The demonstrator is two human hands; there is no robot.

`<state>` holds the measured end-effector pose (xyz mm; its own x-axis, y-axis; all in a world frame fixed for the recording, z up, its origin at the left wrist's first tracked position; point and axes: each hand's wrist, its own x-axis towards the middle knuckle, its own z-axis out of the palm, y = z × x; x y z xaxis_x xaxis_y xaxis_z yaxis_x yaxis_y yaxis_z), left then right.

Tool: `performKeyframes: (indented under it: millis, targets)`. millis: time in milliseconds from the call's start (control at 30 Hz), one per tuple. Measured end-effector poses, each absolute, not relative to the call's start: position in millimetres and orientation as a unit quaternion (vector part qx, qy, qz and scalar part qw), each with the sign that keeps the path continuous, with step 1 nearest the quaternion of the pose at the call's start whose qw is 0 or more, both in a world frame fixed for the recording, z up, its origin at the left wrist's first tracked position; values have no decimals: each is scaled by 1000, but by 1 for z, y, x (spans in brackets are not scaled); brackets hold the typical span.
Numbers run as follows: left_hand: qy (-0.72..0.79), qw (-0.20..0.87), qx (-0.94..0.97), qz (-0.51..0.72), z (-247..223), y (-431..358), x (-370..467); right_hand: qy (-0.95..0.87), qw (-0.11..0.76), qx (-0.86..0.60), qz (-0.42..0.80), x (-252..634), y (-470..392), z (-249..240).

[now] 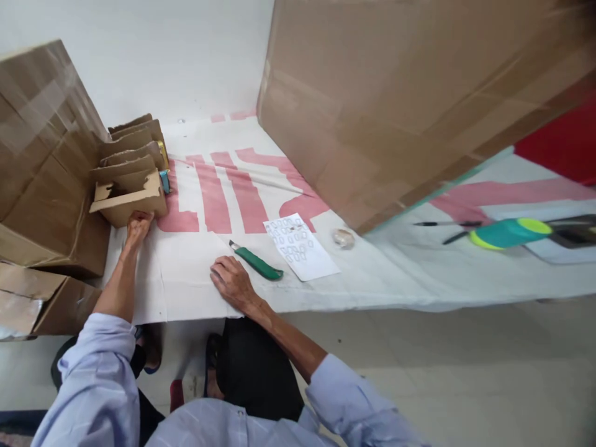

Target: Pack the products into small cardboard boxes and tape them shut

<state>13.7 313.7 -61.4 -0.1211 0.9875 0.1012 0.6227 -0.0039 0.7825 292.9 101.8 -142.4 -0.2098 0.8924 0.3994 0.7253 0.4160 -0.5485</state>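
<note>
At the left end of the table, my left hand [138, 228] is closed with curled fingers at the lower front of a small open cardboard box [133, 197], gripping its edge. More brown cardboard pieces [137, 138] stand in a row behind that box, and a bit of blue packaging [165, 181] shows at its right side. My right hand [231, 282] lies palm down on the tabletop, holding nothing. Just beyond its fingers rests a green utility knife [257, 262] with its blade tip out. A white paper sheet [302, 247] with small drawn shapes lies right of the knife.
Tall taped cartons stand at left [51, 161] and right [395, 93], with a lower box [51, 298] at the left edge. A roll of clear tape [343, 238], a teal-and-yellow object [510, 233] and a pen [447, 223] lie rightward on the white-and-pink table cover [223, 186].
</note>
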Motion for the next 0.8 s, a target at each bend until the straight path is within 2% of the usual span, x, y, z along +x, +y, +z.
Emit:
performKeyframes:
  millis: [167, 300, 567, 633, 800]
  targets:
    - [669, 318, 582, 336, -42, 339, 30, -778, 307, -539, 102, 290, 106, -137]
    - [620, 348, 616, 339, -28, 325, 51, -778, 306, -541, 92, 292, 109, -135]
    - [574, 288, 676, 361, -47, 157, 35, -772, 377, -506, 74, 295, 95, -155]
    - [558, 224, 713, 360, -44, 112, 17, -775, 391, -492, 65, 296, 95, -164]
    - [641, -47, 680, 352, -4, 29, -45, -787, 393, -473, 44, 297, 94, -172]
